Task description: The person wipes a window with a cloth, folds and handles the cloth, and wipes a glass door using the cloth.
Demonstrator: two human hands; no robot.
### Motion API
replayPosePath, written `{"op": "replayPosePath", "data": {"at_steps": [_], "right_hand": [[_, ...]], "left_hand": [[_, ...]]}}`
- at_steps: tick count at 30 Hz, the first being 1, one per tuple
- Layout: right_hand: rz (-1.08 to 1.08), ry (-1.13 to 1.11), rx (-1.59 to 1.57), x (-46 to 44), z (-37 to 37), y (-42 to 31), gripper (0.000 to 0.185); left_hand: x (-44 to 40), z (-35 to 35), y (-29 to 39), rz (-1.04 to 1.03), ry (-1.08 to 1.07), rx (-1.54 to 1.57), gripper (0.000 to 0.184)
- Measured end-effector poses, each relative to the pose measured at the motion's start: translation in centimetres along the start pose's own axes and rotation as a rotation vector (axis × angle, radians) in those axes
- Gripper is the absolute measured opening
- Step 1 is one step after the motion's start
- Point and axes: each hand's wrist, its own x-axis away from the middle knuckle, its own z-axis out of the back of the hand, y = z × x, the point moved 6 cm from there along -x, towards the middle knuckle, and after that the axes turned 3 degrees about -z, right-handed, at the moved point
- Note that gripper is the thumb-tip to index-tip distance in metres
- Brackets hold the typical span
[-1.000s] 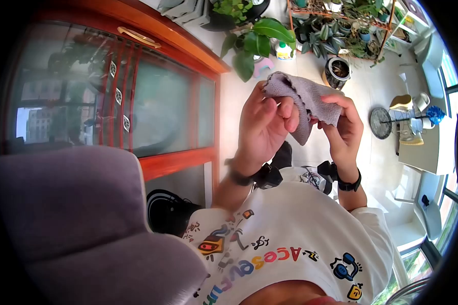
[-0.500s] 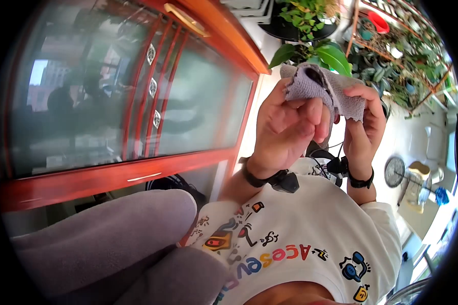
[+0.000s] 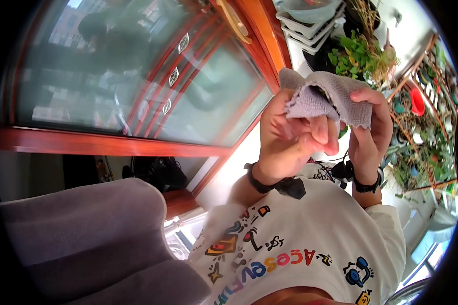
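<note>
A grey textured cloth (image 3: 336, 91) with a zigzag-cut edge is held up in front of my chest, folded over itself. My left hand (image 3: 285, 137) grips its left part, palm toward me and fingers curled beneath the fold. On the other side, my right hand (image 3: 374, 119) pinches the cloth between thumb and fingers. Something dark shows inside the fold, but I cannot make out what it is. Black bands with small dark devices circle both wrists.
To the left stands a red-brown wooden cabinet (image 3: 112, 142) with glass doors. A grey padded seat (image 3: 86, 218) fills the lower left. Potted plants (image 3: 353, 56) and stacked white trays (image 3: 310, 33) are beyond my hands; a plant rack (image 3: 422, 127) stands at right.
My view has turned, so the cabinet and plants sit differently in it. Both hands keep hold of the cloth, which lies slightly more spread over the fingers.
</note>
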Motion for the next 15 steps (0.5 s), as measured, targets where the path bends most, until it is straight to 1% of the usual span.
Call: {"op": "replayPosePath", "data": {"at_steps": [4,5,6,8,10,15], "right_hand": [[0.009,-0.040,0.162,-2.4,0.5,-0.6,0.036],[0.036,-0.098,0.143,-2.7,-0.5,-0.7,0.035],[0.089,-0.169,0.090,-2.8,-1.7,-0.7,0.035],[0.242,-0.355,-0.112,-2.7,-4.2,-0.8,0.035],[0.330,-0.479,-0.265,-3.0,-5.9,-0.4,0.034],[0.389,-0.558,-0.409,-5.5,-7.9,1.0,0.033]], "left_hand": [[-0.7,0.1,-0.1,-0.031,0.017,-0.030,0.042],[-0.8,0.1,0.1,-0.035,0.007,-0.045,0.042],[-0.9,0.4,0.3,-0.038,0.011,-0.055,0.042],[-1.2,0.9,0.8,-0.072,0.013,-0.077,0.042],[-1.5,1.5,1.0,-0.078,0.023,-0.102,0.041],[-2.6,2.7,2.1,-0.109,0.035,-0.135,0.040]]}}
